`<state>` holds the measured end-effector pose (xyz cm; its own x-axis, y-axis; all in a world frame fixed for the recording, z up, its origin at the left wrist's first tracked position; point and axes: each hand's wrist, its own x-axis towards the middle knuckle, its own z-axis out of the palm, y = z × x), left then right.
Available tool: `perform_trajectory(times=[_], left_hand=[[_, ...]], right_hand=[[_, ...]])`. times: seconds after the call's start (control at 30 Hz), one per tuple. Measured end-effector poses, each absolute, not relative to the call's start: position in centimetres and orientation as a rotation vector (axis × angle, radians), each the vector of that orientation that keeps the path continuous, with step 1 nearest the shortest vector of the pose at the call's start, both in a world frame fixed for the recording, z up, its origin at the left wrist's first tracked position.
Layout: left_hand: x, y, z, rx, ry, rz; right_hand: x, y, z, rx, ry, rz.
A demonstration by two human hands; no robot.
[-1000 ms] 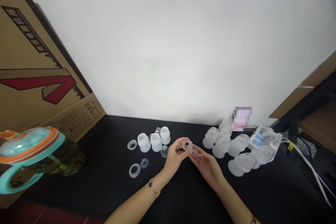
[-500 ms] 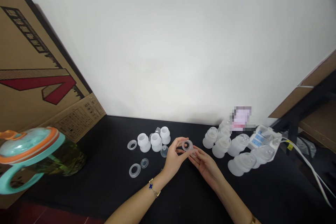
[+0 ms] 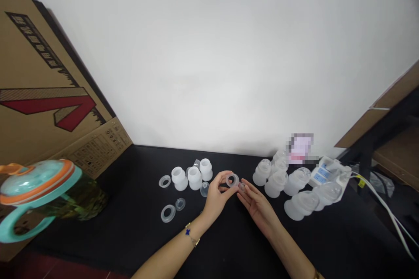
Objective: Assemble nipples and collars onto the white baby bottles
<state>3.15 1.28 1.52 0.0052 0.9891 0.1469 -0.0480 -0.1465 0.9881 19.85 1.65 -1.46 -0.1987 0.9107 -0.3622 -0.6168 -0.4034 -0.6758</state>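
Observation:
My left hand pinches a translucent screw ring between thumb and fingers, its round opening facing me. Just right of it, my right hand has a small clear bottle nipple in its fingertips, close to the ring's edge; whether the two touch I cannot tell. Left of my hands stand three small white bottles with open necks. A clear nipple sits near my left hand. Further left lie two loose rings and another nipple.
Several capped white bottles stand on the right of the black table. Behind them are a white power strip with cables and a blurred pink item. A teal-lidded jug and a cardboard box occupy the left.
The ring and the nipple have moved slightly apart, so the nipple now shows more clearly in my right fingertips. The ring has shifted slightly left; the things on the table stay put.

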Motion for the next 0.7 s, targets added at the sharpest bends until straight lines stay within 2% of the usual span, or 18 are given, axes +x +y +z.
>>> perform_trajectory(times=[0.7], left_hand=[[3.13,1.56,0.83,1.230,1.084,1.299]], right_hand=[[20.34,1.88,-1.47,-0.946,-0.391,1.741]])
